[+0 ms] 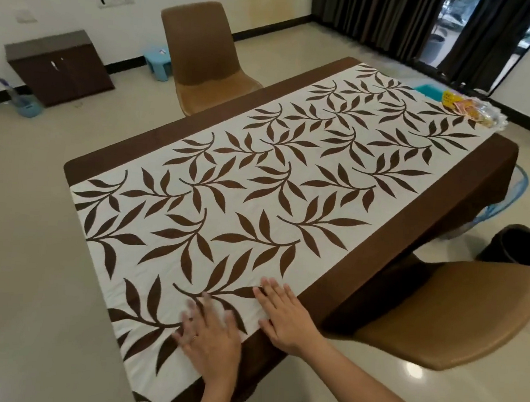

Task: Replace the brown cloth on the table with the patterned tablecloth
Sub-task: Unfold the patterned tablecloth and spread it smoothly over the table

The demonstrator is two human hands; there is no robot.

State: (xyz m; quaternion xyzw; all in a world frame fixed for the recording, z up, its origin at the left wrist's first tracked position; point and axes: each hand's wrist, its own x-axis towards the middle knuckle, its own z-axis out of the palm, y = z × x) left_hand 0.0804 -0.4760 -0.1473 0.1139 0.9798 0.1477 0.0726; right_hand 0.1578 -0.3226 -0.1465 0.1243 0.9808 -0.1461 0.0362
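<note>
Brown-leaf patterned tablecloth point(258, 184) lay spread over table point(339, 289). At near end, your left hand point(209, 333) and right hand point(283, 316) lay flat, fingers spread, pressing cloth, gripping nothing. Step looked like final smoothing. Brown margin point(381, 241) along the sides: old cloth or border, could not tell. Next move called for outward sweeps toward far-end packets point(467, 109).

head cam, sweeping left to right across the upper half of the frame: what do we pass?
blue bucket → dark cabinet → blue stool → brown chair → snack packets at the table's far end
</note>
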